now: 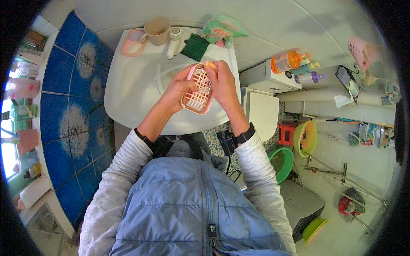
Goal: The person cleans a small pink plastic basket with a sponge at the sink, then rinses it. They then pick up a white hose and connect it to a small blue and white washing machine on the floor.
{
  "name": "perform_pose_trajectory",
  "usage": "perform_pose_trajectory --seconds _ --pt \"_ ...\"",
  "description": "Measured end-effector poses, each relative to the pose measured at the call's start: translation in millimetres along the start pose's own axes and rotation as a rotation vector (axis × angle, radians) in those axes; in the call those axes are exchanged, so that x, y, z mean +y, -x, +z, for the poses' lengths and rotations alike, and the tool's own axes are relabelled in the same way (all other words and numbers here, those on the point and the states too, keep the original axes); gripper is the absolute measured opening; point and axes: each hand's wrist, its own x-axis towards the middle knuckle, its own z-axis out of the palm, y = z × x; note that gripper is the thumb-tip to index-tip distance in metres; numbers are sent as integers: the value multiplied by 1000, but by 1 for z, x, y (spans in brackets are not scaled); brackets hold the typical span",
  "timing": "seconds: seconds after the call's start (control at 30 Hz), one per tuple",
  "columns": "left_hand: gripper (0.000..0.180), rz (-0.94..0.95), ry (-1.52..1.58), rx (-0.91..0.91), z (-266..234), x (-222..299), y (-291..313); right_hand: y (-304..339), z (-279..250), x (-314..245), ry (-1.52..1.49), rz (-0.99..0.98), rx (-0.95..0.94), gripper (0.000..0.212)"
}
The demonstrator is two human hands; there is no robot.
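Note:
Over the front of the white sink [128,91], a small pink plastic basket [199,91] with a lattice of square holes is tilted up between my hands. My left hand [176,91] is closed around its left side, thumb lying over the lattice. At the basket's upper right edge, my right hand [224,82] is closed on a small orange piece [210,65], pressed against the rim. Most of that piece is hidden by the fingers, so its kind cannot be made out. Just beyond the hands lies a dark green scouring pad [195,48], beside the white faucet [173,45].
A beige cup [157,30] and a pink soap dish [133,44] stand on the sink's back left ledge, a green plastic bag [222,29] at its back right. Right of the sink are a toilet [261,115], pump bottles [287,62] and a green basin [282,164].

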Motion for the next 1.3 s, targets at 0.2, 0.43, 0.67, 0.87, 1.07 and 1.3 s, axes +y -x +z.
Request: perform_pose_trajectory --seconds 0.2,0.43,0.67,0.87,1.07,1.3 --pt "65 -13 34 37 -2 6 -6 22 -4 3 -178 314 35 29" --pt "42 -75 167 45 -10 12 -12 -6 1 -18 -190 -88 226 41" --pt "37 40 269 195 -20 5 -25 19 38 -43 -71 -250 -11 48" --pt "49 -10 353 -24 -33 -2 -20 4 15 -37 -47 -251 16 32" --pt "46 -80 431 36 -33 1 -22 0 26 -48 -81 -419 81 15" --pt "42 -111 423 -24 -76 -18 -30 44 29 -32 -205 -344 -220 8"
